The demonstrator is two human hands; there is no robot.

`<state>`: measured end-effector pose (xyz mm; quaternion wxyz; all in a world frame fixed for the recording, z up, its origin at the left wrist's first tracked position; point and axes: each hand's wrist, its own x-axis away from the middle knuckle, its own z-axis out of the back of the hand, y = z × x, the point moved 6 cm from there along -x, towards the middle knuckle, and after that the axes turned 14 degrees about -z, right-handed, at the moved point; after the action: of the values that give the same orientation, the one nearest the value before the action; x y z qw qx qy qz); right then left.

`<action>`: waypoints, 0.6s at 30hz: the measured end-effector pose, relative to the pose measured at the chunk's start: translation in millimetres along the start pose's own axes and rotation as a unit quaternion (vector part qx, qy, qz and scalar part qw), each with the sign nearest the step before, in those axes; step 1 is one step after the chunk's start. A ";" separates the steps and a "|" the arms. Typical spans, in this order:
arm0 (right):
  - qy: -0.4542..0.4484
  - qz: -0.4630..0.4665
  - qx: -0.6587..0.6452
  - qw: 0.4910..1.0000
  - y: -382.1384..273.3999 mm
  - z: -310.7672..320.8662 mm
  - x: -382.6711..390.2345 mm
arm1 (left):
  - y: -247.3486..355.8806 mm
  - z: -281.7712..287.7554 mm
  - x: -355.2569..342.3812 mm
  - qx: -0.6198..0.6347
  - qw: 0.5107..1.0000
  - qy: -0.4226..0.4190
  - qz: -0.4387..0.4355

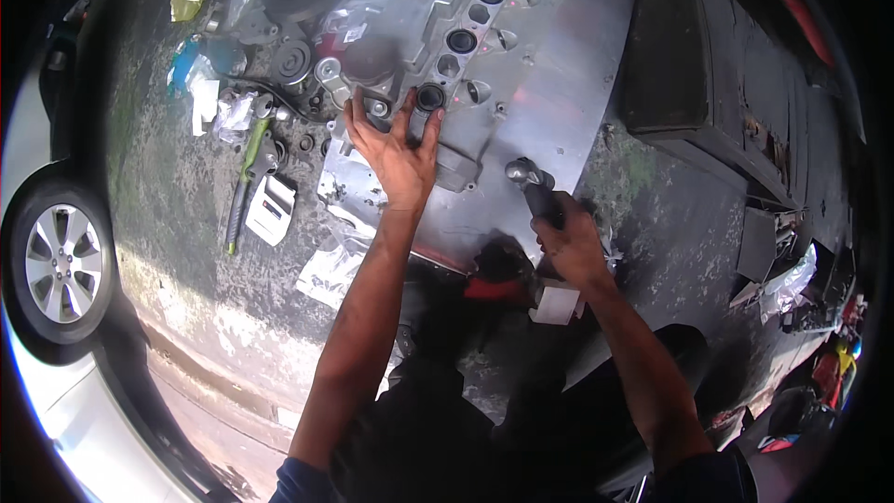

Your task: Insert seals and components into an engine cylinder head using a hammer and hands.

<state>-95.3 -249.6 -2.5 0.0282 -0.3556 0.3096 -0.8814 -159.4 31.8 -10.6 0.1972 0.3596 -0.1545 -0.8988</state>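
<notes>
My left hand (399, 149) lies spread over the near end of a grey metal engine cover (512, 56). Its thumb and a fingertip rest on either side of a black-rimmed ring seal (429, 98) in a round hole; whether they pinch it cannot be told. More black-rimmed holes run in a line away from me along the cover. To the right, my right hand (573, 242) is closed around the dark handle of a hammer (526, 173). Its shiny rounded metal head is over the bare metal sheet (582, 65), apart from the cover.
Left of the cover lie pulleys (291, 61), plastic bags (235, 116), a green-and-grey tool (247, 182) and a white box (271, 210). A dark cabinet (670, 65) stands at right. A small white carton (557, 304) sits near my right wrist. A parked car's wheel (63, 263) is far left.
</notes>
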 end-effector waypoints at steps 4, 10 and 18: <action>-0.020 0.067 -0.134 0.989 -78.2 14.1 16.7 | -2.7 6.6 0.7 -0.006 1.000 0.010 -0.004; 0.006 0.118 -0.105 0.987 -154.8 -12.1 -11.2 | -3.6 7.7 1.3 -0.005 1.000 0.000 0.021; -0.008 0.078 -0.076 0.994 -142.3 -59.2 -50.3 | -5.9 9.1 1.7 0.006 1.000 0.002 0.028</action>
<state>-71.7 -90.2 14.5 0.0726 -0.3386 0.4023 -0.8475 -168.4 37.4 -7.7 0.2202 0.3579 -0.1691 -0.8915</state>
